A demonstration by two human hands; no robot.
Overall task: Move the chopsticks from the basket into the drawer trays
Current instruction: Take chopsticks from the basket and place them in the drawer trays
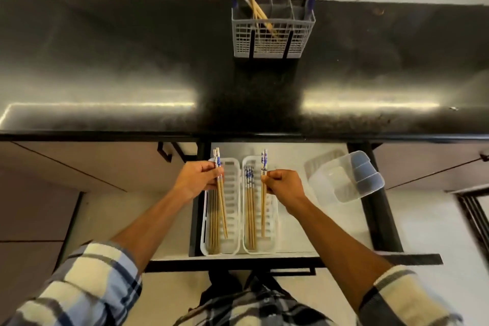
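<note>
A grey mesh basket (274,40) with a blue handle stands on the dark counter, and a few chopsticks (256,6) lean in its left compartment. Below, in the open drawer, two white slotted trays lie side by side. My left hand (197,180) is shut on a pair of chopsticks (221,206) over the left tray (232,219), which holds several chopsticks along its left side. My right hand (284,184) is shut on another pair of chopsticks (263,214) over the right tray (271,235), beside several chopsticks lying in it.
A clear plastic container (346,180) sits tilted in the drawer's right part. The counter's front edge (238,137) overhangs the back of the drawer. Cabinet fronts flank the drawer on both sides.
</note>
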